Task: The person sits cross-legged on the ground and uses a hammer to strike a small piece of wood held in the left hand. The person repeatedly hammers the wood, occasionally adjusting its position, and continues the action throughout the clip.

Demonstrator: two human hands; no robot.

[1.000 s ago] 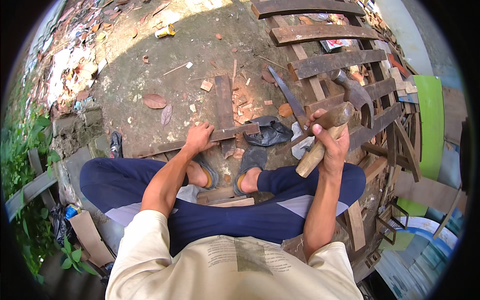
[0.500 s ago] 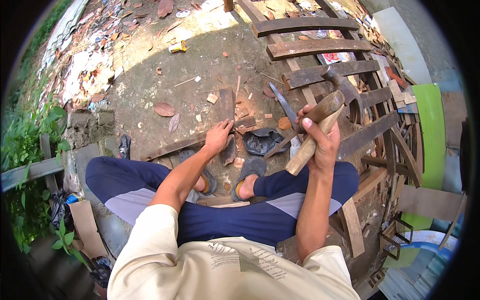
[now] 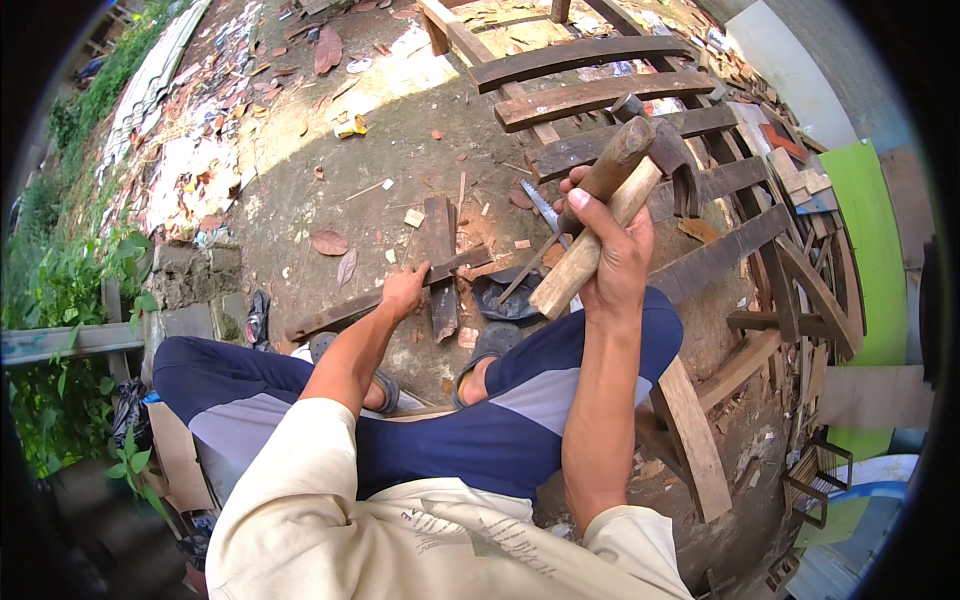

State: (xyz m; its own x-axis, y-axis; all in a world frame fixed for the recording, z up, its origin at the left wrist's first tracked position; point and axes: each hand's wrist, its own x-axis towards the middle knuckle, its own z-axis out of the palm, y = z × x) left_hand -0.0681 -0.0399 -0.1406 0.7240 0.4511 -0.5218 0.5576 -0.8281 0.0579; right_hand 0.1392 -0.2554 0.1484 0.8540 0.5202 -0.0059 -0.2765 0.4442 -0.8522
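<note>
My right hand (image 3: 615,245) is closed round two tools held together. One is a claw hammer (image 3: 600,240) with a pale wooden handle and dark head. The other looks like a chisel (image 3: 617,160), with a thick brown wooden handle and a narrow blade slanting down left. Low over the ground, my left hand (image 3: 403,290) grips a long dark wooden strip (image 3: 350,311), its index finger stretched along it. That strip lies across a shorter board (image 3: 438,225), just right of the hand. A handsaw (image 3: 538,203) lies beyond the right hand, partly hidden.
A slatted wooden frame (image 3: 600,97) occupies the far right. Near my feet lies a black plastic bag (image 3: 505,293). Cut timber (image 3: 693,440) lies beside my right knee. Leaves and wood chips litter the ground; broken concrete blocks (image 3: 190,275) stand at left.
My left hand has slid left along the strip, away from the crossing, and its index finger now sticks out. My right hand has shifted slightly left and up with both tools.
</note>
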